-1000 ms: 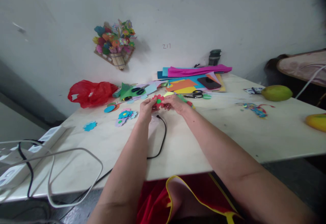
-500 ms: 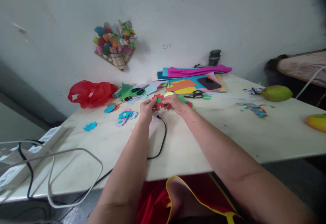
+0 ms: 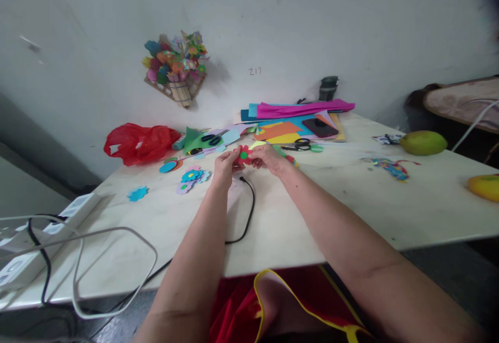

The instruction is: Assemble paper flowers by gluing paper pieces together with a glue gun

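Observation:
Between my hands, raised above the table, is a red paper flower (image 3: pixel 244 155) with a green round centre. My left hand (image 3: pixel 225 166) pinches its left edge, and my right hand (image 3: pixel 267 159) grips the right edge with closed fingers. A pile of blue, pink and purple paper flowers (image 3: pixel 192 176) lies left of my left hand. Farther left is a plain blue paper flower (image 3: pixel 138 193). Paper circles (image 3: pixel 168 166) in blue and orange lie behind it. Partly hidden behind my right hand are more coloured paper pieces (image 3: pixel 290 159).
Black scissors (image 3: pixel 299 145) and a phone (image 3: pixel 320 128) lie by stacked coloured paper (image 3: pixel 278 131). A red plastic bag (image 3: pixel 141 143) sits at the back left. A black cable (image 3: pixel 251 213) crosses the table; a power strip (image 3: pixel 23 267) lies left. A mango (image 3: pixel 423 142) rests right.
The red flower has tilted slightly in my fingers, its petals turned a little. Both hands stay in nearly the same place; nothing else has moved.

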{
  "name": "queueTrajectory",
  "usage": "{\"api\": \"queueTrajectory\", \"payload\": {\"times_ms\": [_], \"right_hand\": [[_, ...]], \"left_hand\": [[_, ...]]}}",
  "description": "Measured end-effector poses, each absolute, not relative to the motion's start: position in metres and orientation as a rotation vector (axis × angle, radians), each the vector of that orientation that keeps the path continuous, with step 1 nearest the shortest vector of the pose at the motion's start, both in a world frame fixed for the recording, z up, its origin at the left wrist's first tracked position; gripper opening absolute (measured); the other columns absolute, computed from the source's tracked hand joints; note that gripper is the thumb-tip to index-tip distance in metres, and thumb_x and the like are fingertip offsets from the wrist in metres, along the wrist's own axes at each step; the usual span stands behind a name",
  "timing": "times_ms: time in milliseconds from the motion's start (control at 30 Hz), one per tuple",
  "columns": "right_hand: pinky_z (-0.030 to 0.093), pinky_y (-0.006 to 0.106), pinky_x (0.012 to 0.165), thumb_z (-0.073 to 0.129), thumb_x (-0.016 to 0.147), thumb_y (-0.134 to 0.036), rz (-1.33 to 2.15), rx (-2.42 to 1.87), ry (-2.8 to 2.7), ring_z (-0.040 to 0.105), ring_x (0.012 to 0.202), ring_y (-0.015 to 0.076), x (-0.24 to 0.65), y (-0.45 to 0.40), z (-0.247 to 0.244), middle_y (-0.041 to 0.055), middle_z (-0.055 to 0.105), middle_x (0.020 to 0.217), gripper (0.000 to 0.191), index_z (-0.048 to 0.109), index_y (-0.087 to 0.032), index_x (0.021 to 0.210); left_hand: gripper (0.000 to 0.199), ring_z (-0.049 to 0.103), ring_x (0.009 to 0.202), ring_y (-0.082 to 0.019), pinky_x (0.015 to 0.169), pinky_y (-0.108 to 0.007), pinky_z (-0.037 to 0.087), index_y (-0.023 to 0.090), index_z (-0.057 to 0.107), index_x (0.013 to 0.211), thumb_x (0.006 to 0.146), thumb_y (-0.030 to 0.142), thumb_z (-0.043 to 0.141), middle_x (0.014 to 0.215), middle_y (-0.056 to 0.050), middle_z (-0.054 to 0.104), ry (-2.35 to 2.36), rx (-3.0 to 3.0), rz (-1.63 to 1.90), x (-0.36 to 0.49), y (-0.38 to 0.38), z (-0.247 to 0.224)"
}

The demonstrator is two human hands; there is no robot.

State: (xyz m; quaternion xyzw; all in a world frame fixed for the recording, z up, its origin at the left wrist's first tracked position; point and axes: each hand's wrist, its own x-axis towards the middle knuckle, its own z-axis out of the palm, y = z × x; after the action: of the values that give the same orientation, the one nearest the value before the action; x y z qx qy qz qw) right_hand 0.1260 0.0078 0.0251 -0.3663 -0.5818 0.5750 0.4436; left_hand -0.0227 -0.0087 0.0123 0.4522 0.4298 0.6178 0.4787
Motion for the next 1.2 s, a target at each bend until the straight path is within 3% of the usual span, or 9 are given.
{"api": "queueTrajectory", "payload": {"times_ms": [1200], "right_hand": [[0.034,0.02,0.045,0.066,0.065,-0.021,1.441,-0.876,-1.439,0.048,0.045,0.0075,0.1267,0.0083,0.0241,0.0021,0.061,0.052,0.015,0.057,-0.015,0.054]], "left_hand": [[0.044,0.053,0.044,-0.01,0.05,-0.025,0.048,0.016,0.051,0.057,0.054,0.048,0.08,0.053,0.0,0.058,1.024,1.088,1.522,-0.0203,-0.0108,0.0129]]}}
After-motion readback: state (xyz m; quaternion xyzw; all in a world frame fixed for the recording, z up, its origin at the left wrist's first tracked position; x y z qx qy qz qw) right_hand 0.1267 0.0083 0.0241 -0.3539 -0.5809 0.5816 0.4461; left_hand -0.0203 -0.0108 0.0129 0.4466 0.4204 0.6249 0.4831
